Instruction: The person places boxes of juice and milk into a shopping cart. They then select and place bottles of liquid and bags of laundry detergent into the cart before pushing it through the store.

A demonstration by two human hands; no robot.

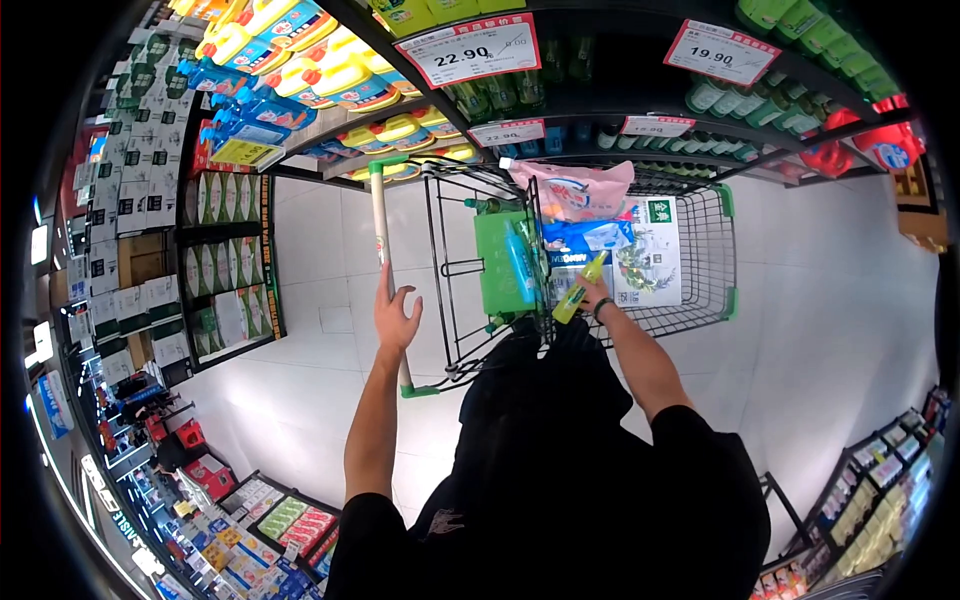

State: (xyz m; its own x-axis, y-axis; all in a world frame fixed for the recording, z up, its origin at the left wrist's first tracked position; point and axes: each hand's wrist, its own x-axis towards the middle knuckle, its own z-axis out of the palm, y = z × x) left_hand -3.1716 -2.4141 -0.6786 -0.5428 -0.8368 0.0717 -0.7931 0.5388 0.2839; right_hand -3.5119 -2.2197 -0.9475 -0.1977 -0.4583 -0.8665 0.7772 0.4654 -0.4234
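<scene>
My right hand is closed around a yellow-green bottle above the near side of the shopping cart. On the cart's handle bar rests my left hand, its fingers apart and holding nothing. Inside the basket lie a pink bag, a blue package and a white printed box. A light-blue bottle lies on the green seat panel. My right hand hides part of the yellow-green bottle.
Shelves with green bottles and price tags run along the far side. Yellow jugs stand at the upper left, beside a rack of boxes. Pale floor tiles surround the cart. More goods are at the lower right.
</scene>
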